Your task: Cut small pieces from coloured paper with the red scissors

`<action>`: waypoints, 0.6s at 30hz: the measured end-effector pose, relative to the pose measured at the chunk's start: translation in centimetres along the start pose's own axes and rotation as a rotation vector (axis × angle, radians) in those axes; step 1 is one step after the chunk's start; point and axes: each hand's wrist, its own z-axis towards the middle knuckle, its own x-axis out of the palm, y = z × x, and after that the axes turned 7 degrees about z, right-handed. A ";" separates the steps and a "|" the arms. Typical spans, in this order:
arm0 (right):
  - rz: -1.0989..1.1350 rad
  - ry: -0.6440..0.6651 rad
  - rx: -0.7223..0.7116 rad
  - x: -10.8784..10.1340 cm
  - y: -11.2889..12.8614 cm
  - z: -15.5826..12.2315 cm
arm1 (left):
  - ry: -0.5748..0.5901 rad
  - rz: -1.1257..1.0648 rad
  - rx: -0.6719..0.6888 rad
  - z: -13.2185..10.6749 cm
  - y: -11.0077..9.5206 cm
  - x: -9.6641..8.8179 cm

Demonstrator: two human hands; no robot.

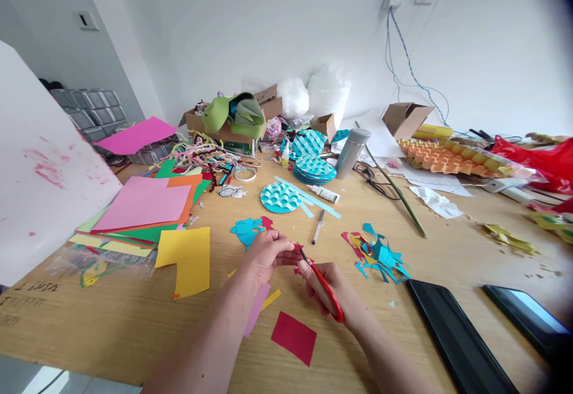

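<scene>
My right hand [331, 283] grips a pair of scissors [330, 298] with red handles, blades pointing up and left. Its tips lie close to the fingers of my left hand [267, 256], which pinches a small piece of red paper [297, 248] that is mostly hidden. More red bits show under the scissors. Just beyond my left hand lies a blue paper fish [245, 230] with a red scrap [267, 222] beside it. Nearer to me are a red paper rectangle [294, 338], a pink strip [257, 311] and a yellow strip [271, 299].
Blue, red and yellow cuttings [380, 254] are heaped to the right, by a dark phone [456, 334]. Coloured sheets [143, 203] are stacked left, near an L-shaped yellow sheet [190, 262]. Ahead are a pen [318, 227], a scaled blue disc [280, 197] and a grey flask [353, 153].
</scene>
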 end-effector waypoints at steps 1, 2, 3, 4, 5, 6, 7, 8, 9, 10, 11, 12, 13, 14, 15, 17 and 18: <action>-0.001 -0.001 0.002 0.0 0.0 0.0 | -0.001 0.001 -0.003 0.0 0.0 0.0; -0.002 -0.003 0.004 0.0 -0.1 0.0 | -0.002 0.000 -0.008 0.0 -0.1 0.0; -0.003 -0.005 0.006 0.0 -0.1 0.0 | -0.002 -0.001 -0.014 0.0 -0.1 0.1; -0.005 -0.008 0.011 0.0 -0.1 0.0 | -0.005 -0.004 -0.020 0.0 -0.2 0.1; -0.007 -0.010 0.017 0.1 -0.1 0.0 | -0.008 -0.009 -0.025 0.0 -0.2 0.1; -0.006 -0.012 0.022 0.1 -0.1 0.0 | -0.011 -0.013 -0.028 0.0 -0.3 0.1; -0.003 -0.014 0.027 0.1 -0.1 0.0 | -0.014 -0.016 -0.029 0.0 -0.3 0.2; 0.001 -0.016 0.034 0.1 -0.1 0.0 | -0.018 -0.018 -0.029 0.0 -0.3 0.2; 0.003 -0.019 0.041 0.1 0.0 0.0 | -0.021 -0.019 -0.029 0.0 -0.3 0.2; 0.007 -0.020 0.046 0.1 0.0 0.0 | -0.025 -0.019 -0.027 0.0 -0.3 0.2; 0.010 -0.020 0.049 0.2 0.1 0.0 | -0.027 -0.018 -0.027 -0.1 -0.3 0.2; 0.011 -0.020 0.051 0.2 0.1 0.0 | -0.032 -0.020 -0.028 -0.1 -0.3 0.2; 0.012 -0.020 0.053 0.2 0.1 0.0 | -0.037 -0.022 -0.029 -0.1 -0.3 0.2; 0.013 -0.018 0.054 0.2 0.1 0.0 | -0.040 -0.024 -0.029 -0.1 -0.3 0.2; 0.015 -0.019 0.054 0.2 0.1 0.1 | -0.043 -0.022 -0.030 -0.1 -0.3 0.2; 0.012 -0.023 0.060 0.1 0.0 0.1 | -0.044 -0.009 -0.035 0.0 -0.2 0.1; 0.011 -0.023 0.063 0.1 0.0 0.2 | -0.046 -0.001 -0.037 0.0 -0.2 0.0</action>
